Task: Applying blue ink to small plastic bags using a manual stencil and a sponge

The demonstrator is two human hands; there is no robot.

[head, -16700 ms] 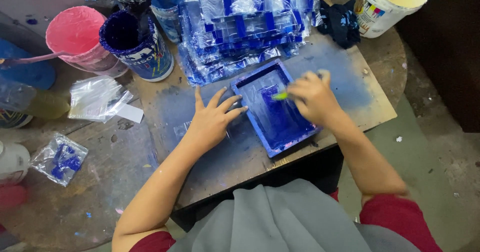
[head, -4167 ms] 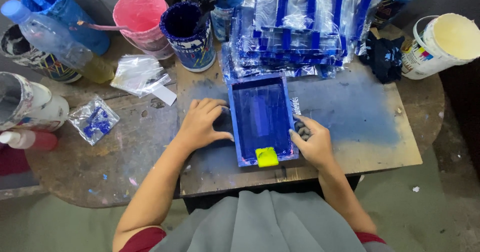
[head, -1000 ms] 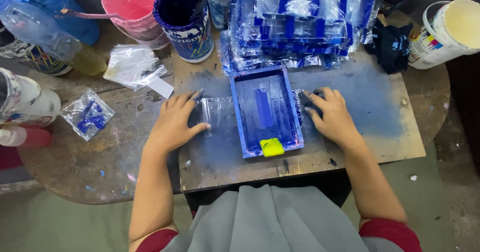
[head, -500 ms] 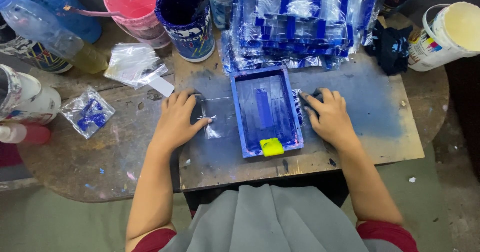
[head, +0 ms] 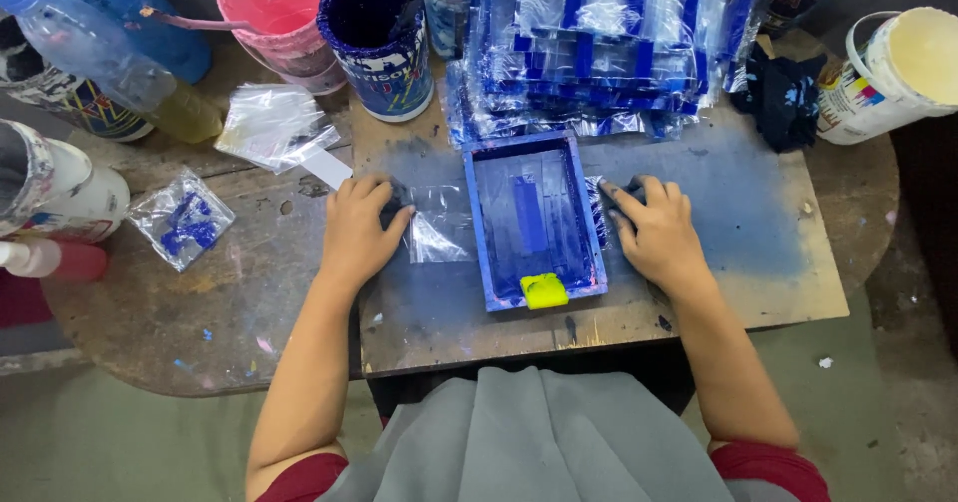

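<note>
On the ink-stained board point(head: 718, 262), the left hand point(head: 359, 233) presses flat on a clear plastic bag point(head: 439, 225); the right hand point(head: 654, 233) lies open, gripping nothing, beside the blue printing frame point(head: 534, 223).

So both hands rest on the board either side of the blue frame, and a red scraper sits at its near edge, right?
Not quite: the scraper is yellow, not red, as the head view shows. The left hand and right hand do rest either side of the blue frame.

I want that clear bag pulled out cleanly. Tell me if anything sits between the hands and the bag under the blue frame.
Nothing visible does. The left hand already rests on the clear plastic bag where it sticks out from under the blue screen frame; the right hand touches its other edge.
</note>
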